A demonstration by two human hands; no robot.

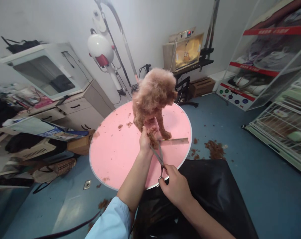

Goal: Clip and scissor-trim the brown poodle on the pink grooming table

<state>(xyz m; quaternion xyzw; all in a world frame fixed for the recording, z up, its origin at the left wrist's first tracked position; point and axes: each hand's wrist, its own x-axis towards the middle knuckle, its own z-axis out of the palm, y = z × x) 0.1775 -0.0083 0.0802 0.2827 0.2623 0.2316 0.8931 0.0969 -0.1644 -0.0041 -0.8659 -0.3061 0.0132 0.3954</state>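
Note:
A curly brown dog (155,89) sits on a round pink table (115,156), its head turned to the right. My left hand (146,139) is closed around one of its front legs, holding the paw (154,142) out toward me. In my right hand (175,184) are scissors (161,161), fingers through the handle rings and blades spread apart right at that paw. On the table beyond the blades lies a metal comb (176,141). Clumps of cut fur (120,126) dot the pink surface.
A white dryer on a stand (100,48) and a lit box (187,53) stand behind the table. Left are a cabinet (75,108) and bags. Wire cages (282,126) line the right side. Fur (214,149) lies on the blue floor; black cloth (212,189) covers my lap.

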